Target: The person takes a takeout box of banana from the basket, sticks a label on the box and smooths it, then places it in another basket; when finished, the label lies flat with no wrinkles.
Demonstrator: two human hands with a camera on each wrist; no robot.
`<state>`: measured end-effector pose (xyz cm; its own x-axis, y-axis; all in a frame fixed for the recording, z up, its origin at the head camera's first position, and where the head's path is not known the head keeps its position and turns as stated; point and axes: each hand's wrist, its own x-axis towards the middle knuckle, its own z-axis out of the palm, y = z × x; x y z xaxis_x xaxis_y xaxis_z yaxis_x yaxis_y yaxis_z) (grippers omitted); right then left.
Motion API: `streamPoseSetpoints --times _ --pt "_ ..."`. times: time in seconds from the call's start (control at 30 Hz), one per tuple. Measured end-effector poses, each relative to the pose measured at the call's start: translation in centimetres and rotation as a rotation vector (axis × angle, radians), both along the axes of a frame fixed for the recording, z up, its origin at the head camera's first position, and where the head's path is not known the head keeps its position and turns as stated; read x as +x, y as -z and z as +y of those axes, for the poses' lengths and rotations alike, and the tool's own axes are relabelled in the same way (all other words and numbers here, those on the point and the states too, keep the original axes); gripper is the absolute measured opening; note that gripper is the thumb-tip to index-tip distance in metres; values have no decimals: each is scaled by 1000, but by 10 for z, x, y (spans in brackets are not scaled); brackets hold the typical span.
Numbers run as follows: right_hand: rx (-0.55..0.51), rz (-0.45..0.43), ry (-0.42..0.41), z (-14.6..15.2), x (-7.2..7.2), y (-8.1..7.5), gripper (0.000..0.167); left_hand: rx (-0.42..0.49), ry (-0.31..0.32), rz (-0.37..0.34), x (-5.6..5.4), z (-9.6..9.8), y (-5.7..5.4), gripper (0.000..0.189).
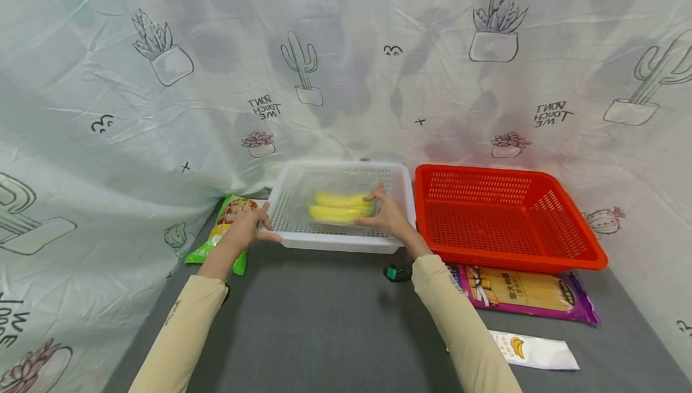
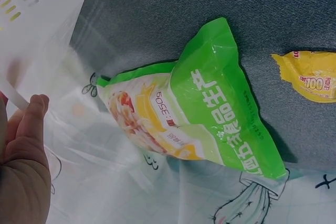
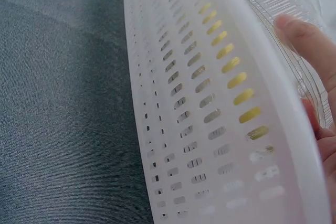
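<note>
A white perforated plastic basket [image 1: 335,243] stands at the back of the grey table. My left hand [image 1: 245,228] holds its front left corner, thumb along the front and fingers over the rim. In the left wrist view, that hand's fingertips [image 2: 38,106] lie on the rim. Inside the basket is a clear plastic box [image 1: 339,208] with yellow contents. My right hand [image 1: 391,217] reaches over the basket's right side and grips the box's right end between thumb and fingers. In the right wrist view, its finger [image 3: 302,35] lies along the box's ridged clear edge.
A red basket [image 1: 508,258] stands right of the white one, with a purple-edged pasta pack [image 1: 519,291] before it. Nearer lies a white packet with a banana picture [image 1: 537,352]. Left are a green food bag [image 2: 220,103] and a yellow packet [image 2: 315,77]. A printed curtain [image 1: 346,80] hangs behind.
</note>
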<state>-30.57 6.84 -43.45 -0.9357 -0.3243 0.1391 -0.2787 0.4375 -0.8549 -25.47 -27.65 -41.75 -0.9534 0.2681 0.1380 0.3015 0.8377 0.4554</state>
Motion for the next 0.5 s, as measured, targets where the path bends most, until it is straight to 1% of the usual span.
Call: streamPoseSetpoints --times 0.17,0.27,0.4,0.5 --pt "-37 -8 0 6 3 -5 50 -6 -8 -26 0 1 -1 31" --pt "-50 8 -11 9 4 -9 49 -5 -9 -31 1 1 -1 31" --pt "-56 43 -24 13 5 -16 48 -2 -1 -9 1 1 -1 31" --pt "-36 45 -18 16 6 -21 47 -12 0 5 1 2 -1 30"
